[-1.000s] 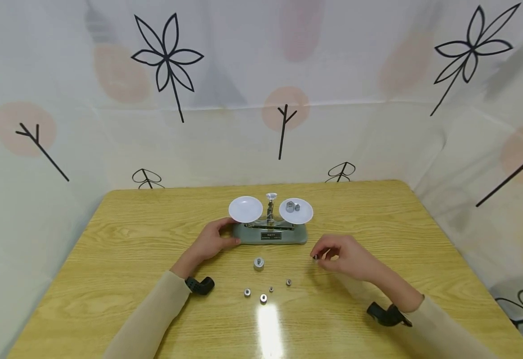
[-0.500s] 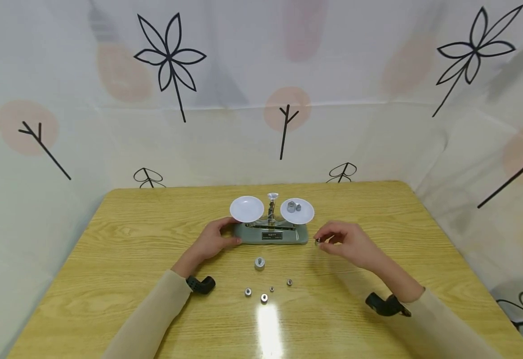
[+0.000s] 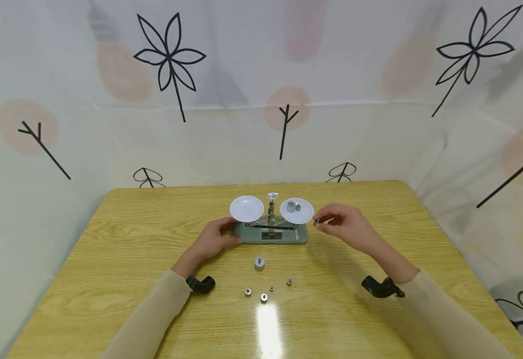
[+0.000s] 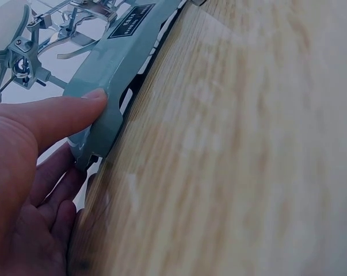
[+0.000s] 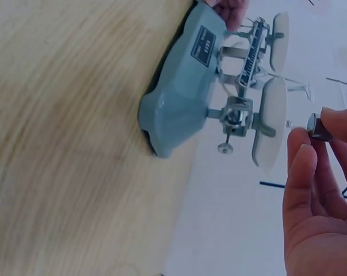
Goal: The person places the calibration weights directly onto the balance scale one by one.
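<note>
A balance scale (image 3: pixel 250 235) with a grey-green base stands toward the back of the table. My left hand (image 3: pixel 212 241) grips the base's left end, thumb on the front and fingers behind, as the left wrist view shows. Nothing lies on the left pan (image 3: pixel 246 208). The right pan (image 3: pixel 301 217) bears a larger metal weight (image 3: pixel 291 206) and a smaller one (image 3: pixel 298 207). Just right of that pan, my right hand (image 3: pixel 350 229) pinches a small metal weight (image 5: pixel 319 127) between thumb and fingertips, held in the air.
In front of the scale, a large weight (image 3: pixel 259 264) stands on the wooden table (image 3: pixel 153 214). Several smaller weights, among them one at the front (image 3: pixel 263 298) and one at the right (image 3: pixel 289 282), stand nearer. A patterned cloth (image 3: pixel 225 144) hangs behind the table.
My right hand has risen from over the table, right of the base, toward the right pan, carrying the small weight. The left hand has kept its hold on the base.
</note>
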Motion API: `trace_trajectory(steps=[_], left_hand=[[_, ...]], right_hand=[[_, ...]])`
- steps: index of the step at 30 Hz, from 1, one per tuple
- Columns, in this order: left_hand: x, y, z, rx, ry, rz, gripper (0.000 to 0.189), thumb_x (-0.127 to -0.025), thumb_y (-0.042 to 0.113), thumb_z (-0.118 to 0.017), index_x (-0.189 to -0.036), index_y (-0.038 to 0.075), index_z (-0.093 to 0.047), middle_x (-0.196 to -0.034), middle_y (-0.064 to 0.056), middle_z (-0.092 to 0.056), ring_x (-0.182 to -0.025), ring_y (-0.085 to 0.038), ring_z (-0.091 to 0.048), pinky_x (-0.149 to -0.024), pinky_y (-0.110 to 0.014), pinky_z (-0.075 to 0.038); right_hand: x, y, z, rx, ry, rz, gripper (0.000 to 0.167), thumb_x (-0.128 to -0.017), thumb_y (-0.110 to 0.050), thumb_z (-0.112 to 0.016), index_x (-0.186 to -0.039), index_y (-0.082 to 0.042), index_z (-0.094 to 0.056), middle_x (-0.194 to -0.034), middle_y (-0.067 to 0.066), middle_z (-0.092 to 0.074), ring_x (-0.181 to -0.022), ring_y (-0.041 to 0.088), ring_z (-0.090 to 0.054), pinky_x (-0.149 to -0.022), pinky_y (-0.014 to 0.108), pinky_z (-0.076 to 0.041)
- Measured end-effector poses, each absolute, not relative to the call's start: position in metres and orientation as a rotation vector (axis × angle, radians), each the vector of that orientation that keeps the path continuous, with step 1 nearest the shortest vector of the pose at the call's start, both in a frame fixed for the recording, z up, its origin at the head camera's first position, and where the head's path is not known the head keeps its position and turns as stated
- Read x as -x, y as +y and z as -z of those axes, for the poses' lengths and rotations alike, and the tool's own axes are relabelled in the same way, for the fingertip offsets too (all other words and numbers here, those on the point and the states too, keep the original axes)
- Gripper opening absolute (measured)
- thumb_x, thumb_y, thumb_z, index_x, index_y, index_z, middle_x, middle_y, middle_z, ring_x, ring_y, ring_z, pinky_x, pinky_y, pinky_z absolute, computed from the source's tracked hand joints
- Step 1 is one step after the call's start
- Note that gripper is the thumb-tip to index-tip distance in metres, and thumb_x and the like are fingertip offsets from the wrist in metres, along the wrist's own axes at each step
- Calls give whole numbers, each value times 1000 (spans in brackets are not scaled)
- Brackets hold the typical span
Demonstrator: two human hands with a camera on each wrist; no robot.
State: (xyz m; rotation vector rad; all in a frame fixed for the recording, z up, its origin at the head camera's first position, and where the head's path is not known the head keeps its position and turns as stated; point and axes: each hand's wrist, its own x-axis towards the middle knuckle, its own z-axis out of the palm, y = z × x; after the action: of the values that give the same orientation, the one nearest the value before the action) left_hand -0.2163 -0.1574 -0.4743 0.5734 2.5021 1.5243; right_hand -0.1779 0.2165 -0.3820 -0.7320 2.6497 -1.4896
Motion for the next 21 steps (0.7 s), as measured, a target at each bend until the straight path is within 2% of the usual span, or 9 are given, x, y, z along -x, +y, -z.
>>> trace_trajectory(steps=[7, 21], left_hand=[[215, -158, 475, -555, 2500, -1520, 55, -87, 13, -79, -137, 8, -58, -139, -9, -57, -135, -28, -46, -110, -49, -38], [215, -157, 474, -547, 2509, -1499, 56, -87, 14, -79, -138, 8, -58, -139, -8, -57, -135, -28, -46, -110, -49, -37]], right_hand=[[191, 215, 373, 726, 2680, 1446, 19, -89, 1, -73, -108, 1, -71, -105, 12, -69, -94, 27, -67, -75, 27, -58], [211, 214, 371, 749, 2774, 1283, 19, -88, -4, -75, -107, -4, -74, -105, 9, -69, -93, 23, -67, -73, 28, -57]])
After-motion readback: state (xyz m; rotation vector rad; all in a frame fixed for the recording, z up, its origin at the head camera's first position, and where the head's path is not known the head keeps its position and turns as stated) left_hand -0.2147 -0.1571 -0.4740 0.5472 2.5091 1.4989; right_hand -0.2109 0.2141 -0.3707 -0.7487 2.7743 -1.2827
